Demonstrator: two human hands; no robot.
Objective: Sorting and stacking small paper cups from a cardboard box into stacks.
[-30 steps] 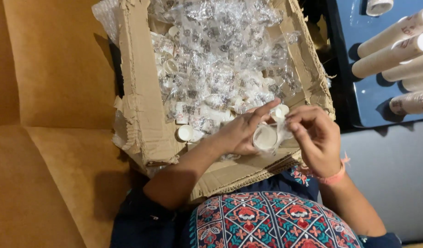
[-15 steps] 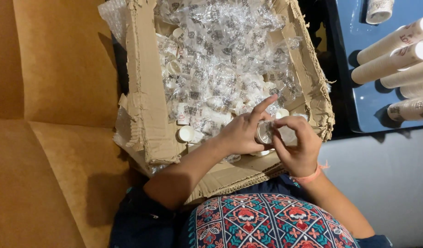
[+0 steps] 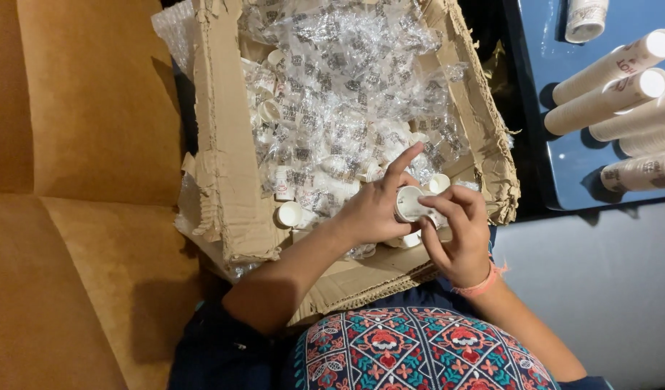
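Note:
A torn cardboard box [image 3: 227, 180] rests on my lap, full of small white plastic cups [image 3: 287, 214] wrapped in clear printed plastic bags [image 3: 347, 94]. My left hand [image 3: 372, 209] holds one small white cup [image 3: 407, 204] over the box's near right corner, index finger stretched out. My right hand [image 3: 459, 235] meets it from the right, fingers pinching at the same cup. A pink band sits on my right wrist.
A tan sofa cushion [image 3: 72, 217] fills the left side. On the right, a dark blue tabletop [image 3: 563, 152] carries several stacks of tall paper cups [image 3: 614, 68] lying on their sides. A grey floor [image 3: 599, 289] shows below it.
Both hands have shifted slightly and stay together on the white cup; the right fingers have moved over its rim. The view has drifted a little to the left.

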